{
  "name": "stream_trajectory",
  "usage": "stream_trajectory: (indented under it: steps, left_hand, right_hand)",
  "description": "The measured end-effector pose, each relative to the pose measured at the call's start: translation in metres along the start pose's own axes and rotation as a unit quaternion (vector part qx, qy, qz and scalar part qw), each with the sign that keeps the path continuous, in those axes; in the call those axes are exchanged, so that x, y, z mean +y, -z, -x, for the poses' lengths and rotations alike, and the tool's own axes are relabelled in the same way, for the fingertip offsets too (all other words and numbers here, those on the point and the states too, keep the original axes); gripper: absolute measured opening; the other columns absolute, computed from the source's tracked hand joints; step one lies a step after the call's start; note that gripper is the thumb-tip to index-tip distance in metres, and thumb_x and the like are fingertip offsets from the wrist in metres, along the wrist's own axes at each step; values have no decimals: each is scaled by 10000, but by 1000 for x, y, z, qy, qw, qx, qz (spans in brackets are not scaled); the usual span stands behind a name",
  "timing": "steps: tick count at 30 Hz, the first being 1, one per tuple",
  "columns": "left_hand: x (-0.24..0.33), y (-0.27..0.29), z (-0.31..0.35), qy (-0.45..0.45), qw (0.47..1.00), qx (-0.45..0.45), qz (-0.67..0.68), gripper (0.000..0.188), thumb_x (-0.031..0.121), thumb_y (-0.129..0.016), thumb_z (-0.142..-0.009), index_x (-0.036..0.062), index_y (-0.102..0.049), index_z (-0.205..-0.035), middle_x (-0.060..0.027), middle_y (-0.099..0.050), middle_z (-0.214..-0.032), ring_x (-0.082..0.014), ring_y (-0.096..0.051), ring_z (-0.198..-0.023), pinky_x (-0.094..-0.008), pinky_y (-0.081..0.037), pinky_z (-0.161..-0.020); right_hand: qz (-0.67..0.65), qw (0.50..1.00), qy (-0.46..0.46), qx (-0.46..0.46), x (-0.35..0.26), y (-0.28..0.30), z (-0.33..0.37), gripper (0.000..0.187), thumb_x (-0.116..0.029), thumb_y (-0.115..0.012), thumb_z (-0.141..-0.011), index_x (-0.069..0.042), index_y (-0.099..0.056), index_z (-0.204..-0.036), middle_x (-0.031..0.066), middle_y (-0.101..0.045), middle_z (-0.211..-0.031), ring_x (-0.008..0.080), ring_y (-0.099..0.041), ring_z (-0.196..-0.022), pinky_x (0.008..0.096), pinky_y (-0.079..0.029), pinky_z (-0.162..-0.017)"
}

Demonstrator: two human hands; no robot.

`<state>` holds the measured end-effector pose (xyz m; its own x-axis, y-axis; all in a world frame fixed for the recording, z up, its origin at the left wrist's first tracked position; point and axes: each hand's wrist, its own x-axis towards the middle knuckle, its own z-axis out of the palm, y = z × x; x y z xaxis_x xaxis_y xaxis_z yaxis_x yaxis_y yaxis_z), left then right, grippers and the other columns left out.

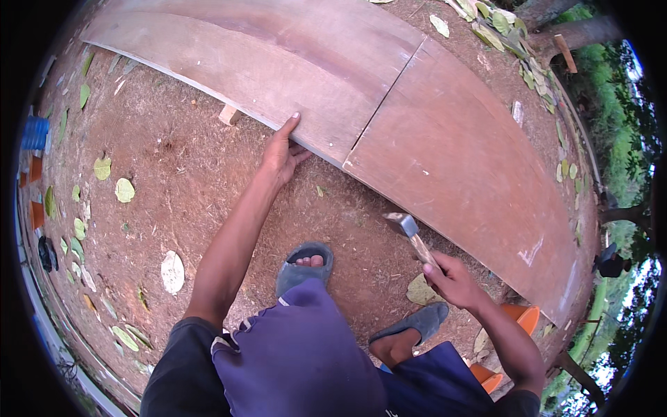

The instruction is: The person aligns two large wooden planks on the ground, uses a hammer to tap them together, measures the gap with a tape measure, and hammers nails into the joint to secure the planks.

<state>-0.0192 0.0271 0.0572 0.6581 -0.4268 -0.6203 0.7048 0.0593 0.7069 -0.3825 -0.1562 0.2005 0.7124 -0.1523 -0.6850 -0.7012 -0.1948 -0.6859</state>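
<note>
My left hand [281, 153] grips the near edge of a brown wooden panel [264, 76], the thumb on top and the other fingers partly hidden under the edge. A second, redder wooden panel [458, 153] lies to the right, with a thin dark seam between the two. In my right hand [451, 278] is a hammer [411, 233], closed in the fingers by its wooden handle. Its metal head points up and to the left, just off the near edge of the right panel.
A short wood block [229, 115] shows under the left panel's edge. Dry leaves [172, 271] lie scattered over the brown dirt ground. Orange containers [521, 316] stand by my right arm, and a blue container [35, 132] is at the far left. Tree trunks [577, 35] rise at the right.
</note>
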Motion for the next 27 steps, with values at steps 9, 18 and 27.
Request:
stream_trajectory:
  steps: [9,18,27]
  left_hand:
    - [3,-5,-1,15,998,-36,58,938,446,-693,-955,-108,-222,-1548,-335,-316,-1527,-446,-398,-1406,-599,-342,-1184]
    - [-2,5,-6,15,997,-65,29,768,265,-757,-912,-160,-396,-1440,-339,-413,-1489,-468,-380,-1431,-605,-298,-1217]
    - [-9,-4,-9,-11,1000,-13,-6,620,236,-718,-914,-170,-497,-1328,-336,-557,-1316,-445,-515,-1323,-673,-399,-1117]
  right_hand:
    - [63,996,61,35,-5,-93,-78,347,-331,-541,-1052,13,-551,-1097,269,-659,-837,480,-656,-812,529,-508,-719]
    - [132,988,67,49,-27,-93,-98,364,-316,-585,-1028,34,-568,-1125,313,-680,-878,497,-687,-823,554,-521,-751]
    - [105,990,48,83,-20,-96,-119,406,-366,-577,-1042,31,-611,-966,306,-651,-753,505,-676,-779,554,-513,-722]
